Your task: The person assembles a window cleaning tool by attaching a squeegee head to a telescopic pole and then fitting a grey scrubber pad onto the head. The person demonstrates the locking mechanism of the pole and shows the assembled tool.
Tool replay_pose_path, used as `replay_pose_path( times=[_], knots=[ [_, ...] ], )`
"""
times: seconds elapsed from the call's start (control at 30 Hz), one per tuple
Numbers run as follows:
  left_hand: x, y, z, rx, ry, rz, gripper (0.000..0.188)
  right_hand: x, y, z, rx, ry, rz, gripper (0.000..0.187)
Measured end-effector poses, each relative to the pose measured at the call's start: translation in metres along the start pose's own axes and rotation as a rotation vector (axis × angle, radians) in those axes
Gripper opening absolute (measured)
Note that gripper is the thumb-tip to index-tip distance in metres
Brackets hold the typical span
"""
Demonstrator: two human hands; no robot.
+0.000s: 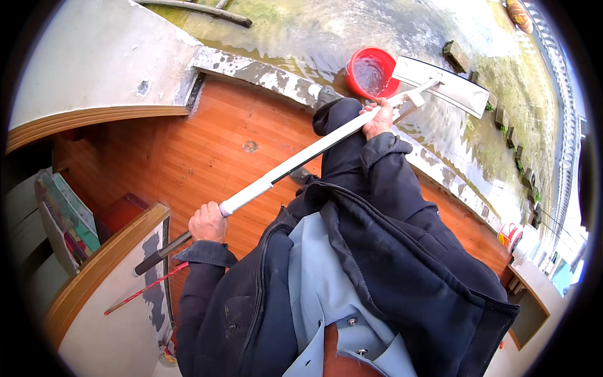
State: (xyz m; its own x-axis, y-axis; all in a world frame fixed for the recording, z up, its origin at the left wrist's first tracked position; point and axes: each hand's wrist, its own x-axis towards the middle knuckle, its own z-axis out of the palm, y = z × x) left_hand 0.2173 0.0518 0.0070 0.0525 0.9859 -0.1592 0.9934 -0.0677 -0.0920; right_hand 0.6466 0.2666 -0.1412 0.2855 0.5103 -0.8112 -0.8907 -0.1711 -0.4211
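A long flat mop [301, 155] with a white handle slants across in front of me from lower left to upper right. My left hand [208, 222] is wrapped round the handle where the white sleeve meets the grey pole, close to its dark grip end. Further up, my right hand [378, 118] closes on the white shaft near the head. The wide white mop head [447, 88] is tilted above the wet ground. Its left end overlaps the rim of a red bucket [350, 74] holding water; whether they touch I cannot tell.
A worn doorway sill [270, 74] separates the orange plank floor [220, 151] from wet, mossy concrete outside. Several stone blocks [456, 56] line the right side. A wood-edged wall [119, 270] and a red stick [147, 288] stand at lower left. A wooden pole [207, 9] lies at the top.
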Motion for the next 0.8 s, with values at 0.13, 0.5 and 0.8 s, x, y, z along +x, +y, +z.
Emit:
replay_pose_path(
  times=[0.13,0.5,0.8],
  knots=[
    [0.001,-0.001,0.000,-0.073,-0.138,0.019,0.018,0.007,-0.010,-0.008,-0.013,-0.057,0.050,0.015],
    [0.014,0.003,-0.002,-0.393,-0.628,0.038,0.018,0.018,-0.026,-0.018,-0.071,-0.120,0.023,0.013],
    [-0.013,-0.011,0.002,-0.244,-0.229,-0.074,0.021,0.014,-0.018,-0.010,-0.002,0.081,-0.124,0.022]
  ],
)
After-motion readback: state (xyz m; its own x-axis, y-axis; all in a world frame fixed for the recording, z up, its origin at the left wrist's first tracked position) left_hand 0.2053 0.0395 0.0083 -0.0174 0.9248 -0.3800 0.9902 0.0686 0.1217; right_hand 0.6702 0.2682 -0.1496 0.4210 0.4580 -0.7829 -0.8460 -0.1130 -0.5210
